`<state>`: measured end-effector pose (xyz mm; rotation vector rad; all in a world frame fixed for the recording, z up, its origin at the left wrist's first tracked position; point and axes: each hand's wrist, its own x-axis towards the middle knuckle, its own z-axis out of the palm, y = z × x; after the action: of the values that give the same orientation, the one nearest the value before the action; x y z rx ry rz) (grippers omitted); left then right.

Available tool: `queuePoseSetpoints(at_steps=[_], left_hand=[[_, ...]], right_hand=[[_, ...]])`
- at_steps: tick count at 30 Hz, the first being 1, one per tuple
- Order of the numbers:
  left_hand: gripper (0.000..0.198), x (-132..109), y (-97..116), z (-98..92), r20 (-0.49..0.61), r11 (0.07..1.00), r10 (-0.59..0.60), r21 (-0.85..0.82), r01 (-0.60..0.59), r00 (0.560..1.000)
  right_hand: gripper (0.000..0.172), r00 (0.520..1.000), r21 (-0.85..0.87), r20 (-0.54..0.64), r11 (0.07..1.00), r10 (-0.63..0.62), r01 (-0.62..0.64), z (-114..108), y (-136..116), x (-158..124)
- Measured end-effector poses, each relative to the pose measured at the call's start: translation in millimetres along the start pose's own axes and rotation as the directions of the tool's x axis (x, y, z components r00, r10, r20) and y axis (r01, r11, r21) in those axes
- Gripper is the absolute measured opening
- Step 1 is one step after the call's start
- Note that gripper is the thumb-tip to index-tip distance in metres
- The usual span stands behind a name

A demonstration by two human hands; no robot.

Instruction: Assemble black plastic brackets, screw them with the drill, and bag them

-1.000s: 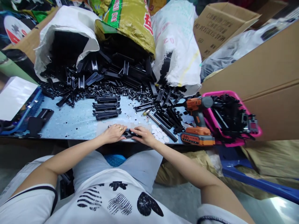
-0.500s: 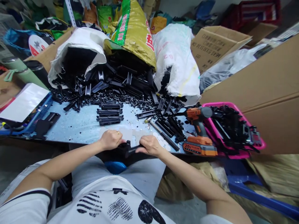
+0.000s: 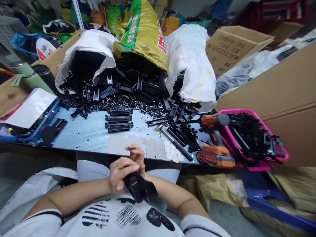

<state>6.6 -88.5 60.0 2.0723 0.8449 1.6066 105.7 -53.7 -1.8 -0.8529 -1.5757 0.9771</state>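
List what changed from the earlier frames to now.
The left hand and right hand came back from the table edge toward the shirt, bringing the black part. Left holds it; right's fingers are raised, its hold unclear. Stack, hammer and drill stayed put.

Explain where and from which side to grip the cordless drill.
I'd take the cordless drill by its dark handle, from above on the near side: it narrows between the orange body and wider battery, while the pink basket crowds the right.

Black part, slightly blurred, tilted, before the white shirt
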Motion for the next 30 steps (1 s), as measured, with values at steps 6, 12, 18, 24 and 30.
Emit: queuePoseSetpoints(at_steps=[6, 12, 18, 24, 30], left_hand=[[0.059, -4.1, -94.2, -14.7, 0.263, 0.741, 0.033, 0.641, -0.200, 0.964], [0.032, 16.8, -146.7, -31.1, 0.412, 0.601, -0.328, 0.785, -0.148, 0.850], [0.038, 47.4, -177.3, -96.8, -0.189, 0.347, -0.541, 0.838, 0.422, 0.820], [0.048, 60.0, -237.7, -185.9, -0.620, 0.049, -0.642, 0.553, 0.832, 0.450], [0.025, 61.8, -251.9, -201.5, -0.601, 0.032, -0.679, 0.548, 0.836, 0.420]], right_hand=[[0.036, 0.941, -0.601, 0.328, 0.750, -0.085, 0.277, -62.7, 41.9, 96.4], [0.063, 0.797, -0.871, 0.490, 0.241, 0.353, 0.429, -153.5, 70.6, 173.6], [0.032, 0.961, -0.722, 0.240, 0.636, -0.138, 0.272, -165.5, 77.0, 211.2], [0.034, 0.955, -0.374, -0.295, 0.924, -0.032, -0.085, -155.6, 100.9, 190.6], [0.035, 0.982, -0.249, -0.190, 0.966, 0.015, -0.063, -159.4, 88.8, 98.4]])
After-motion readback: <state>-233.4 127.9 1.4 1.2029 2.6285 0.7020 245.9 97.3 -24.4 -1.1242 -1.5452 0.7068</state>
